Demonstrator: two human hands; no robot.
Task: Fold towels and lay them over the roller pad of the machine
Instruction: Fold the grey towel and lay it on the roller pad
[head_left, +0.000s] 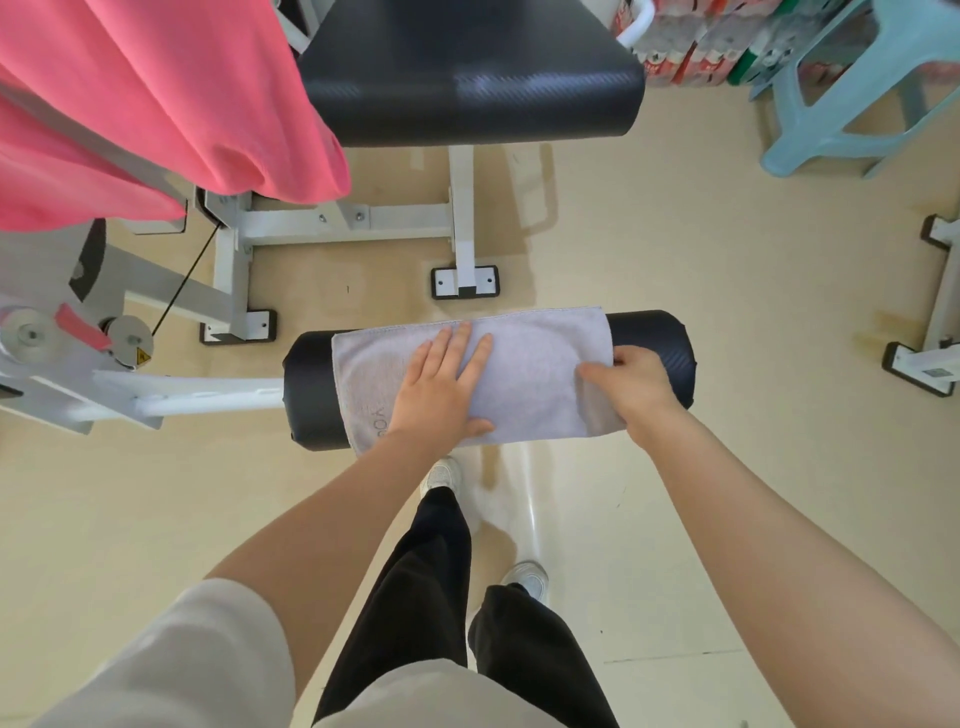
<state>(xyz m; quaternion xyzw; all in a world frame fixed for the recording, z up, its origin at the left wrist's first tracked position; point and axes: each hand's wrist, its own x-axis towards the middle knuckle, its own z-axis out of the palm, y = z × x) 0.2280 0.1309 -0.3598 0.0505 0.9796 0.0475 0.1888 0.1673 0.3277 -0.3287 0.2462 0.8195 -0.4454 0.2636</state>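
Fingers (467, 345) of my left hand (441, 387) are spread flat, pressing the grey towel (530, 379) onto the black roller pad (660, 338); my right hand (636, 387) is curled round the towel's right edge, pinching it; towel's draped over the pad's middle; pink cloth (156, 104) hangs upper left.

Bare floor (701, 270) lies open right of the roller pad (660, 353); the machine's white arm (208, 395) and pink cloth (156, 104) crowd its left end.
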